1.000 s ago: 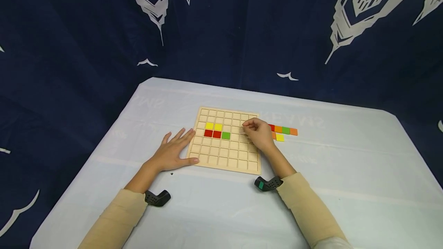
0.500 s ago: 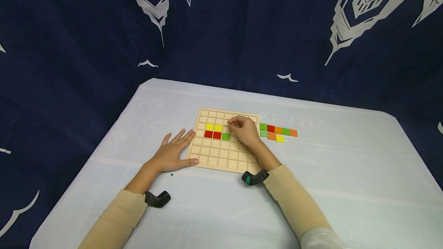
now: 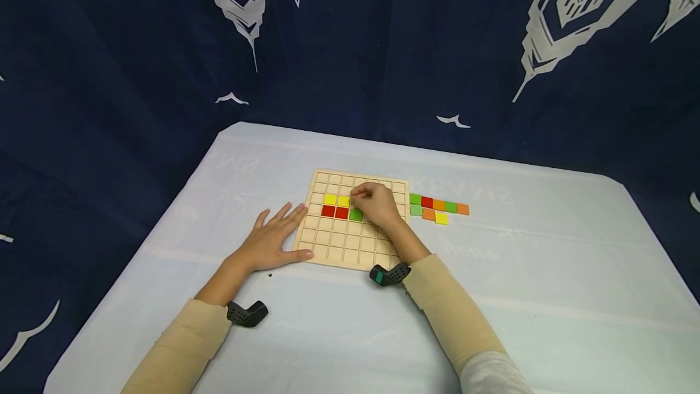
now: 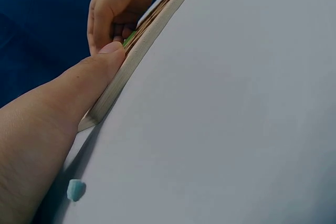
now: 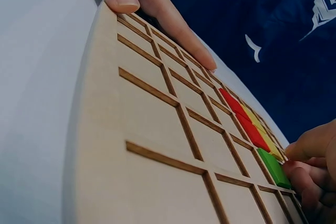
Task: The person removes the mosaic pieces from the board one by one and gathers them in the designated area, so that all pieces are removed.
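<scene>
A pale wooden grid board (image 3: 333,239) lies on the table. My left hand (image 3: 268,242) spreads straight fingers against its left edge, thumb on the near corner; the left wrist view shows that thumb (image 4: 89,74) against the board's side. Over the middle of the board, my right hand (image 3: 376,204) pinches a small tile that the fingers almost wholly hide, so I cannot tell its colour. Its fingertips are right beside the yellow tiles (image 3: 330,199) and above the green tile (image 5: 275,169). Two red tiles (image 5: 247,121) sit to the left of the green one, in front of the yellow pair.
Right of the board, loose tiles lie in two rows, among them a red tile (image 3: 427,202), an orange tile (image 3: 463,209) and a yellow tile (image 3: 441,218). A white cloth (image 3: 328,333) covers the table; a dark blue curtain (image 3: 350,65) hangs behind.
My right hand has moved left across the board from its right side to beside the yellow tiles, uncovering the loose tiles on the right. My left hand has stayed put.
</scene>
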